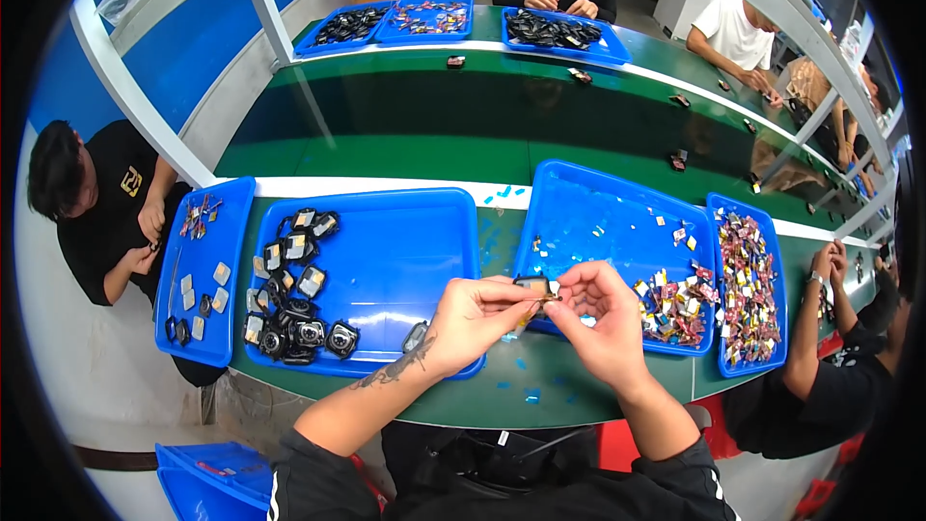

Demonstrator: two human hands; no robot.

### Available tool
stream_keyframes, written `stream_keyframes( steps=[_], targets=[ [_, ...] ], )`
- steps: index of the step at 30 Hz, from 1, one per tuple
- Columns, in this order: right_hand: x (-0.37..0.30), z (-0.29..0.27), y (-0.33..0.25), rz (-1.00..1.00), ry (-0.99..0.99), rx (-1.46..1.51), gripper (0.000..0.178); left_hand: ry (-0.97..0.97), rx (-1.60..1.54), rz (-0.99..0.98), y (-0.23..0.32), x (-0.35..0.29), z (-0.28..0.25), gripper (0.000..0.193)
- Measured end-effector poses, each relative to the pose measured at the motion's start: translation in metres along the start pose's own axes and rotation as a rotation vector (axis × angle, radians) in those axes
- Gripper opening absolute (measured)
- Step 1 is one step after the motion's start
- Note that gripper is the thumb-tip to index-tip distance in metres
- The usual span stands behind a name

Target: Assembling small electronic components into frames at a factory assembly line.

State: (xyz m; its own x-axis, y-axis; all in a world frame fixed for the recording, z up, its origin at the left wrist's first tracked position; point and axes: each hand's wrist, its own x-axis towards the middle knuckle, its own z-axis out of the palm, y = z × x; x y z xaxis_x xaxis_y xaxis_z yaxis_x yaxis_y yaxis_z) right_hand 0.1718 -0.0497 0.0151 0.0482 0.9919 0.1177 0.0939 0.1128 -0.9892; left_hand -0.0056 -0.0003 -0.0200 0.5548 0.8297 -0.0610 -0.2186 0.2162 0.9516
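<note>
The green surface (500,253) shows between the left blue tray (405,260) and right blue tray (598,222), down to its near edge. Over the right blue tray's left edge, the left hand (471,323) pinches a black casing (532,284) — right hand (608,318) loosely curled against it, grip unclear.

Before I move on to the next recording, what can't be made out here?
All in the head view:
Small dark case: lower part, covered by fingers of the left hand.
Right hand: whether it grips or only touches the case; contact too small.
Piled black cases: lower ones, hidden under others.
Blue bin: near end, cut off by the lower edge.
</note>
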Motion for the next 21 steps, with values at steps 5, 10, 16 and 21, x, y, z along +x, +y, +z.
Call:
stream_keyframes(
  steps=[5, 10, 16, 21],
  targets=[
    [-0.001, 0.006, 0.000, -0.037, 0.072, -0.052, 0.028, 0.045, -0.036, 0.153, 0.000, -0.002, 0.012, 0.031],
    [-0.001, 0.011, 0.009, -0.091, 0.140, -0.103, 0.030, 0.069, -0.040, 0.241, -0.003, -0.004, 0.013, 0.033],
    [-0.007, 0.015, 0.010, -0.100, 0.165, 0.128, 0.030, 0.117, -0.073, 0.220, -0.002, -0.005, 0.017, 0.034],
    [-0.003, 0.012, 0.016, -0.072, 0.206, 0.138, 0.029, 0.056, -0.041, 0.256, -0.005, -0.004, 0.016, 0.034]
  ],
)
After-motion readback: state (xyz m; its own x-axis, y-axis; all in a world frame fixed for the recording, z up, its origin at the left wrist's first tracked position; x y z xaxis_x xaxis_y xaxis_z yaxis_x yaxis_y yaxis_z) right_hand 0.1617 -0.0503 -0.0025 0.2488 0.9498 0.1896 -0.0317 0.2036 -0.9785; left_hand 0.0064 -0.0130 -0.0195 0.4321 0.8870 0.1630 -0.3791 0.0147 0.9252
